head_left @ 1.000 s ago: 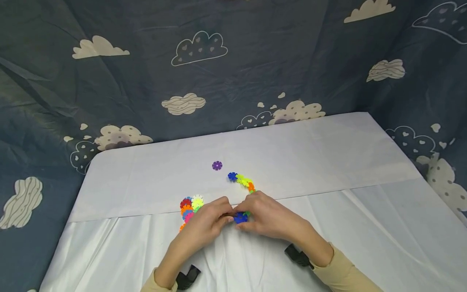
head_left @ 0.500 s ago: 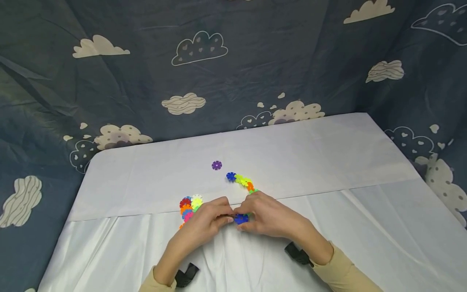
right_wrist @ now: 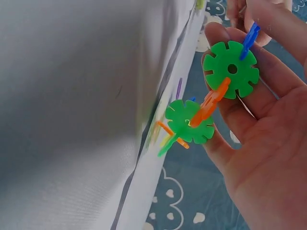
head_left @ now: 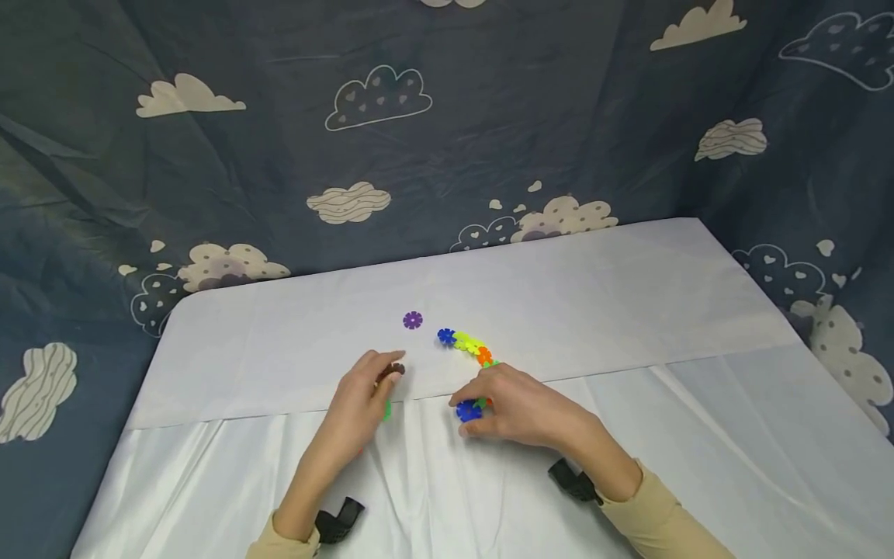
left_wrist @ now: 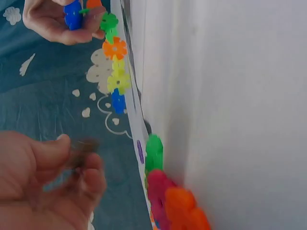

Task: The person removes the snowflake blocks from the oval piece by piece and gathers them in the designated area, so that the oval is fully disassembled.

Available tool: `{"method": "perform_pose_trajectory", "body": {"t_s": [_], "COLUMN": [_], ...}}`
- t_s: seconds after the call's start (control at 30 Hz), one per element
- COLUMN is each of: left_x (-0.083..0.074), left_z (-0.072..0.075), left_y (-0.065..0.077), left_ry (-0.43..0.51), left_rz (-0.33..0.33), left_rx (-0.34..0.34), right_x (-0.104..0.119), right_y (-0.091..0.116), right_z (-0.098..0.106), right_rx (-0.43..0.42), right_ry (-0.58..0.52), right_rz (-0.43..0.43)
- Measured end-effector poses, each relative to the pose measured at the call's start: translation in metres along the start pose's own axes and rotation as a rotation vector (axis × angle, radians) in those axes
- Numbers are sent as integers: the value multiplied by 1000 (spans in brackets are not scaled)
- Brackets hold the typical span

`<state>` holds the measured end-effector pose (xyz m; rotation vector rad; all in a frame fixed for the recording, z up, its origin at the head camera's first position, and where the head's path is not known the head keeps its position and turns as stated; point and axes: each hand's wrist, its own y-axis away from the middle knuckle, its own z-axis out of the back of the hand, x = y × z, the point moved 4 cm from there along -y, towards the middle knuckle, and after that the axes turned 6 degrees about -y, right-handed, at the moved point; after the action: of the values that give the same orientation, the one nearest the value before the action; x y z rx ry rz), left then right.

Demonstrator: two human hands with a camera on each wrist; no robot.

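Observation:
Between thumb and fingers my left hand (head_left: 352, 411) pinches a brown notched disc (head_left: 396, 369), blurred in the left wrist view. My right hand (head_left: 520, 407) holds the near end of a chain of interlocking notched discs, with a blue disc (head_left: 469, 411) between thumb and forefinger. In the right wrist view a green disc (right_wrist: 223, 60) lies over the fingers, slotted to the blue disc (right_wrist: 250, 40) and to an orange disc (right_wrist: 209, 103). Beyond the hand the chain runs through yellow discs (head_left: 466, 343) to another blue disc (head_left: 446, 337) at its far end.
A purple disc (head_left: 413, 320) lies alone farther back on the white-covered table (head_left: 594, 295). Loose discs, a green (left_wrist: 154, 152), a pink (left_wrist: 159, 191) and an orange (left_wrist: 189, 211), sit by the left hand, which mostly hides them in the head view. A dark cloud-print curtain (head_left: 489, 101) hangs behind.
My left hand has moved away from the blue disc, left and farther back, taking the brown disc along and covering the loose pile. The right hand stays nearly in place with the chain.

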<state>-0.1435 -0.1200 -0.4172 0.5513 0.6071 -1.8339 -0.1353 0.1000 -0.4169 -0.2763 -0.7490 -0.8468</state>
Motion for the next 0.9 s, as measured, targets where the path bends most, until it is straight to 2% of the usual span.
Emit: {"method": "perform_pose_trajectory", "body": {"t_s": [0.1,0.17,0.23,0.37,0.5,0.6,0.73,0.9], "left_x": [6,8,7,-4,-17,-22,-26,-28], "left_z": [6,9,10,8,-4,-16,-30,-42], "left_y": [0,0,1,2,5,7,9,10], "left_ry": [-18,-31,-31,5,64,151,343,573], "left_rz": [79,99,98,49,43,83,138,205], "left_rx": [-83,-110,-119,-93,-23,75,220,328], "right_x": [0,1,1,3,6,8,10,19], "right_y": [-1,-1,-1,-1,-1,-2,-4,-3], "right_z": [0,0,1,2,2,-1,-4,-8], "right_rx": [-3,-6,-16,-61,-123,-163,-194,-209], "right_ry": [-4,-9,-14,-1,5,-10,-32,-33], "right_rz": [-8,-11,-8,-14,-32,-35,-24,31]}}
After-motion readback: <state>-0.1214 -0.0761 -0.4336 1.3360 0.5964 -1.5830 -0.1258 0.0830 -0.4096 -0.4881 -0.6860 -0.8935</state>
